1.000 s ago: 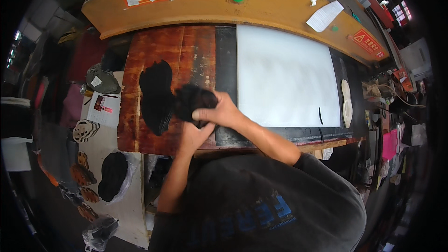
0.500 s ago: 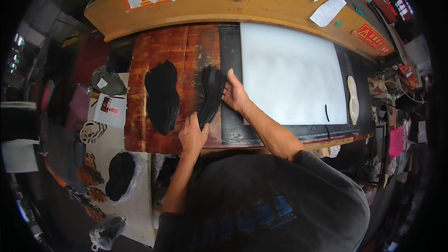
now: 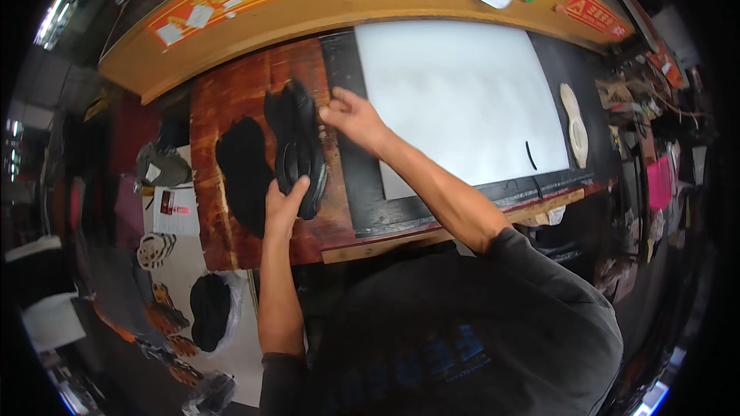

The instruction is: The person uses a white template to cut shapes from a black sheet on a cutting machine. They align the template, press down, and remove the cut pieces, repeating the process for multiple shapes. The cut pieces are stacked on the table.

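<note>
My left hand [image 3: 284, 202] presses flat, fingers spread, on the near end of a stack of black shoe soles [image 3: 297, 148] lying left of centre in the frame, which seems to keep the stack from sliding. My right hand [image 3: 348, 115] touches the stack's far right edge with loosely curled fingers, as if squaring it; I cannot tell whether it pinches anything. The stack rests on the reddish wooden part of the desk [image 3: 231, 92]. Just left lies a black cut-out piece [image 3: 243, 169]. To the right spreads a white board [image 3: 462, 100], with a pale insole [image 3: 574, 123] beyond it.
</note>
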The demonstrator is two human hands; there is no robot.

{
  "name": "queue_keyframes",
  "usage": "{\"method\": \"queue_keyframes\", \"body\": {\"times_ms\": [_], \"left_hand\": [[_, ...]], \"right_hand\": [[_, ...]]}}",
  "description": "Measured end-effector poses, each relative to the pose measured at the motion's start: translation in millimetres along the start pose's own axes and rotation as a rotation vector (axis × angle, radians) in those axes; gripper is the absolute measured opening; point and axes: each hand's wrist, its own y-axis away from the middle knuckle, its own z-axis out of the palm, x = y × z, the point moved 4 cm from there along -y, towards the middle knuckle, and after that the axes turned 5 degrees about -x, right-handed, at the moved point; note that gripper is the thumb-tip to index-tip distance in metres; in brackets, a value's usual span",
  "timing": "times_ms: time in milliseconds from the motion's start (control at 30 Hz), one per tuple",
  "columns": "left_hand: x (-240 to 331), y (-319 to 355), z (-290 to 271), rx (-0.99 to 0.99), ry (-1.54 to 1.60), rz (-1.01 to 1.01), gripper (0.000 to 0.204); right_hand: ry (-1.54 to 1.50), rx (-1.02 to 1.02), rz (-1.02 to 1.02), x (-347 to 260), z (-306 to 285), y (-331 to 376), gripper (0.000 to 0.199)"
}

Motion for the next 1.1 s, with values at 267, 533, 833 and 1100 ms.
{"method": "queue_keyframes", "body": {"times_ms": [267, 533, 833, 1100], "left_hand": [[-28, 86, 42, 0.124, -0.453, 0.350, 0.042], [-4, 189, 286, -0.846, -0.369, 0.056, 0.020], [-47, 261, 511, -1.049, -0.765, 0.001, 0.026], [-44, 371, 739, -1.456, -1.155, 0.283, 0.031]], "right_hand": [[0.048, 0.058, 0.105, 87, -95, 260, 0.026], [0.088, 0.149, 0.226, 150, -163, 416, 0.036], [-0.092, 0.575, 0.310, 211, -338, 636, 0.038], [-0.216, 1.214, 0.345, 257, -466, 861, 0.031]]}}
